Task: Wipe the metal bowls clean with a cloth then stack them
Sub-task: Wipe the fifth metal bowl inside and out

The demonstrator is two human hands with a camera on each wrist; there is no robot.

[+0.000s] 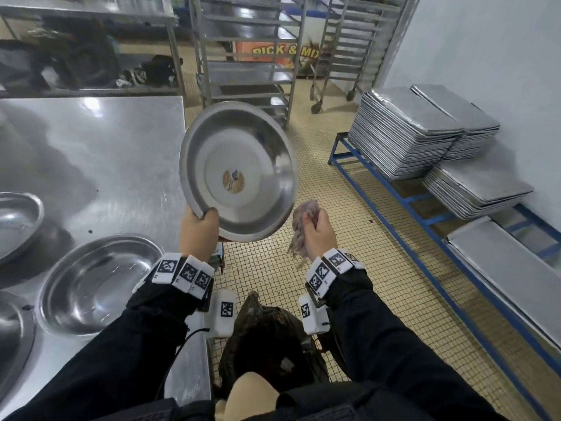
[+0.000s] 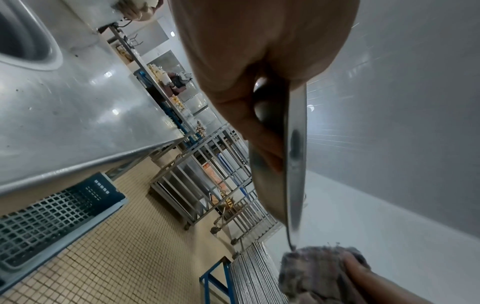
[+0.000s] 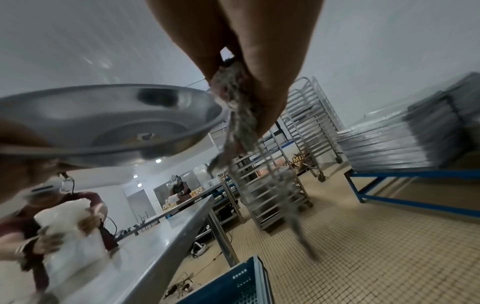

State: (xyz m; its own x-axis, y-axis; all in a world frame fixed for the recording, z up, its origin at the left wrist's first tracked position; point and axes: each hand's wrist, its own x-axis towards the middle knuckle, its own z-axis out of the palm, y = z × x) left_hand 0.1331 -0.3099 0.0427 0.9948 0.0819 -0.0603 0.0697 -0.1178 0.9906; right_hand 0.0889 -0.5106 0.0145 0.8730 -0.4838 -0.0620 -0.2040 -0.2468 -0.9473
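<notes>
Metal bowl [image 1: 239,171]: tilted up, beside the worktop [image 1: 100,153].
Left hand [image 1: 198,229]: fingers pinch the bowl's rim.
Right hand [image 1: 318,235]: fingers grip the cloth [image 1: 303,229], just beside the bowl.

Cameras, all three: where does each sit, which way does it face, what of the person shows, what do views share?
Head: worn on the head, looks forward and down; both black sleeves, the left hand gripping the lifted bowl, the right hand holding the cloth.
Left wrist: looks along the left hand at the bowl's rim edge-on, floor and racks beyond.
Right wrist: looks along the right hand's fingers at the hanging cloth, steel table below.
Shared: bowl and cloth show in all three.
</notes>
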